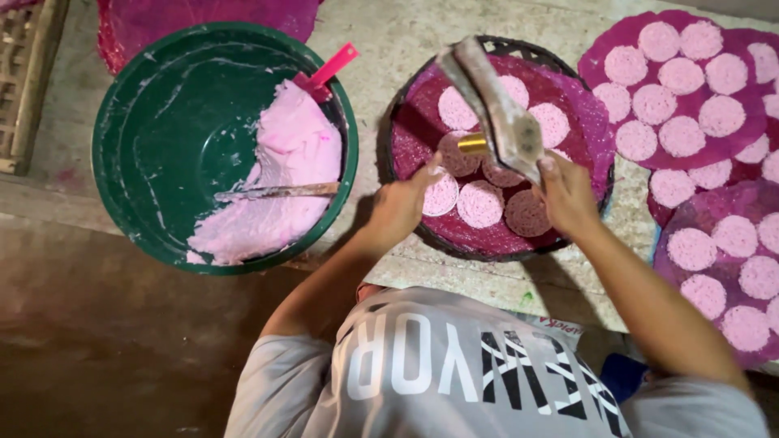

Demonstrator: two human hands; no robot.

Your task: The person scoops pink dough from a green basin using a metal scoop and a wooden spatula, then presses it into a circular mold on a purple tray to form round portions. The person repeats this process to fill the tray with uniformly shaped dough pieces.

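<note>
Grey printed shirt (454, 373) fills the foreground. Above it, the right hand (568, 195) grips a batter-smeared cloth piping bag (495, 105) with a brass nozzle (472, 144) over a round tray (584, 122) of pink discs. The left hand (402, 203) is closed, its fingertips touching one pink disc (442, 197). Left on the surface (389, 40) sits a green basin (162, 162) of pink batter (284, 170).

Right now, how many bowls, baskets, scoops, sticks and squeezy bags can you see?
Green bowl: 1
Black basket: 1
Pink scoop: 1
Stick: 1
Cloth bag: 1
Total: 5
</note>
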